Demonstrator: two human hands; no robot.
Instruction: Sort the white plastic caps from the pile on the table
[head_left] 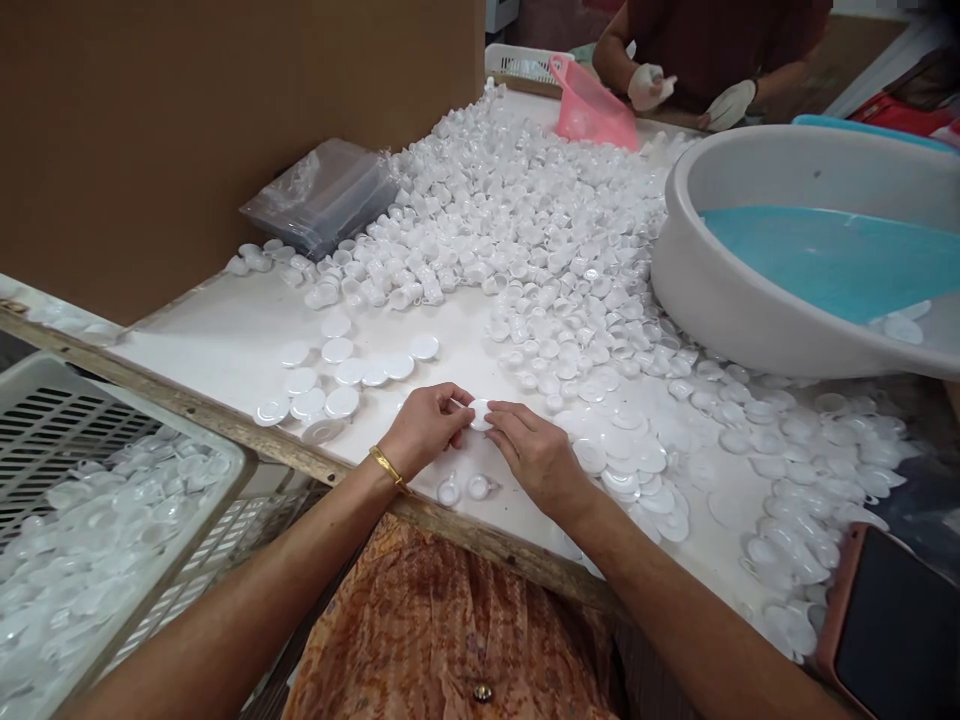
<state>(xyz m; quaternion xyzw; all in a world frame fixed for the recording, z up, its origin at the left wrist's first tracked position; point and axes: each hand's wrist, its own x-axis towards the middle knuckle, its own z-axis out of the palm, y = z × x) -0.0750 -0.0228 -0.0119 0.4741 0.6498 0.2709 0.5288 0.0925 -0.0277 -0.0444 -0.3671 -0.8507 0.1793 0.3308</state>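
My left hand (426, 425) and my right hand (534, 450) meet over the white table (225, 335), both pinching one small white round plastic cap (480, 413) between their fingertips. A gold bangle (388, 467) circles my left wrist. Two small white pieces (465, 489) lie just in front of my hands near the table's wooden edge. A row of flat white discs (341, 375) lies to the left of my left hand. More flat discs (637, 455) are piled to the right of my right hand.
A big heap of small white caps (525, 210) covers the far table. A grey basin (750, 290) with a blue one inside stands right. A grey crate (97, 520) of parts sits left. Plastic bags (322, 195), a pink scoop (592, 105), a phone (892, 630) and another person's gloved hands (690, 95) are around.
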